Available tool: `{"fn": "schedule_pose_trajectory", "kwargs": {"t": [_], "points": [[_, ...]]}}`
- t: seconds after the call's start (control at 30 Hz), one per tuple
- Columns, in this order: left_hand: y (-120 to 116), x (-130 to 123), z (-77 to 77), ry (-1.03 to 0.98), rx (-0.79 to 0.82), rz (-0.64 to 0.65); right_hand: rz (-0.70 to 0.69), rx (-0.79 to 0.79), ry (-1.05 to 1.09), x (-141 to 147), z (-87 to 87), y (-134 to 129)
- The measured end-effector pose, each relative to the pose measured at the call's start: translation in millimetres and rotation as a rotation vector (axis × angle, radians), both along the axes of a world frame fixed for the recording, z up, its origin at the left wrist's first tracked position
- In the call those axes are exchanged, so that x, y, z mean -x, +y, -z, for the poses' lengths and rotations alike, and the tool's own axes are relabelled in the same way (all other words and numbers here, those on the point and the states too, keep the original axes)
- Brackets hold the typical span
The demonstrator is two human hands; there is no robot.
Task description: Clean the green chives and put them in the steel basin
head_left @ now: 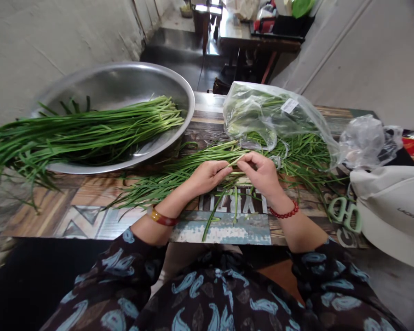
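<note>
Both hands meet over the middle of the table, each closed in a pinch. Between them runs the pale end of a garlic chive [235,161]. My left hand [209,175] grips it from the left, while my right hand [260,174] pinches the tip. A loose pile of garlic chives [172,170] lies just behind and left of my left hand. Trimmed-off bits of leaf [212,220] are scattered below the hands. In the large metal basin [124,73] at the left rests a thick bunch of chives [124,128], leaves hanging over the rim.
A clear plastic bag [279,108] of greens lies behind my right hand, with more chives [307,154] spilling out. At the right are green-handled scissors [345,214], a white cap [393,197] and a crumpled plastic bag [362,140]. Another table [234,32] stands farther back.
</note>
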State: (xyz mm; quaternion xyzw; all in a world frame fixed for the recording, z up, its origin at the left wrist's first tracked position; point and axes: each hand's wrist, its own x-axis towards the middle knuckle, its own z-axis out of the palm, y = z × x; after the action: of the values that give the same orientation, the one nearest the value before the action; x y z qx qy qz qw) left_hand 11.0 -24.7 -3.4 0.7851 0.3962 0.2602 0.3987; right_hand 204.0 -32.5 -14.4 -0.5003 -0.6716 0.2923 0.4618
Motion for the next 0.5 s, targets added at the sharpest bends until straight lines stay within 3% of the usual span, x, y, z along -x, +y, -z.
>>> {"fn": "schedule_pose_trajectory", "kwargs": {"t": [0.13, 0.2, 0.33, 0.4, 0.5], "points": [[2.2, 4.3, -7.0, -0.029, -0.022, -0.092, 0.164, -0.007, 0.095, -20.7, -2.3, 7.9], [2.4, 7.4, -12.8, -0.049, -0.021, -0.126, 0.088, 0.018, 0.069, -31.6, -9.0, 10.0], [2.3, 11.1, -18.2, -0.042, -0.038, -0.165, -0.232, 0.044, -0.118, -38.4, -22.0, 8.4], [2.3, 10.7, -15.9, -0.036, -0.037, -0.143, -0.222, -0.001, -0.141, -32.8, -22.1, 6.5], [2.4, 8.2, -10.1, -0.025, -0.024, -0.095, -0.102, -0.018, -0.094, -20.3, -15.5, 4.2]]}}
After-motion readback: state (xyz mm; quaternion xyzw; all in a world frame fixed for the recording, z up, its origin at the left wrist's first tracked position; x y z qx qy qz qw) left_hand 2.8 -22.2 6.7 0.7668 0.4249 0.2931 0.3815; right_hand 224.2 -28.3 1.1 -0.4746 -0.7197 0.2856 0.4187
